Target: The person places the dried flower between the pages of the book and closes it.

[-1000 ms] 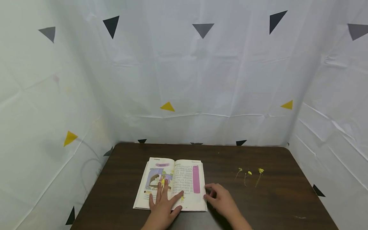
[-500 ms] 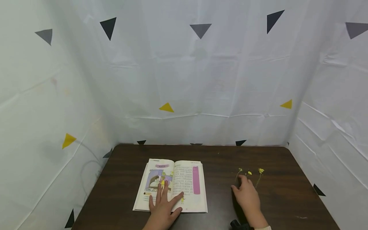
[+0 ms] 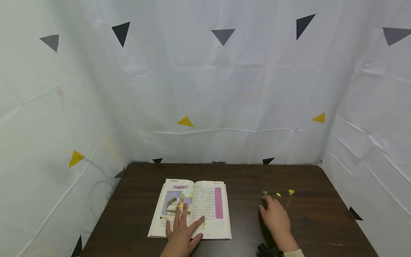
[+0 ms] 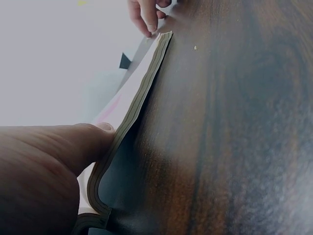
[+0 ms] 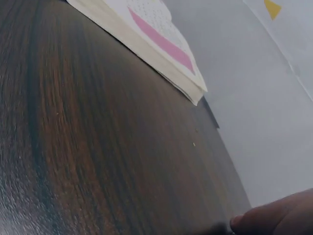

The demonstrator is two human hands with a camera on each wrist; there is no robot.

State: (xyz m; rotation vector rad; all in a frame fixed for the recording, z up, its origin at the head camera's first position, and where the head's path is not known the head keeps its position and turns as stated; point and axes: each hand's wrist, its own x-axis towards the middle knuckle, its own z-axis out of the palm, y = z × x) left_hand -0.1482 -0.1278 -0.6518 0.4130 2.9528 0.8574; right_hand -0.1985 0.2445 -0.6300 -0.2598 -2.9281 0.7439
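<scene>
An open book (image 3: 211, 200) with an illustrated left page and a text right page lies on the dark wooden table. My left hand (image 3: 181, 233) presses on its lower part, fingers spread across both pages; the left wrist view shows the thumb (image 4: 93, 142) over the page edge. To the right, my right hand (image 3: 275, 217) pinches the leftmost small yellow flower (image 3: 264, 193) by its thin stem, mostly hidden behind the fingers. Two more yellow flowers, a middle one (image 3: 278, 195) and a right one (image 3: 290, 192), lie just beyond that hand, their stems partly covered.
The brown table (image 3: 244, 178) reaches back to a white curtain (image 3: 244, 89) with black, grey and yellow triangles, which also hangs on both sides. A black strap device (image 3: 269, 251) sits on my right wrist.
My right hand has moved from the book's right edge over to the flowers. The leftmost flower has shifted slightly left and toward me. My left hand stays on the book.
</scene>
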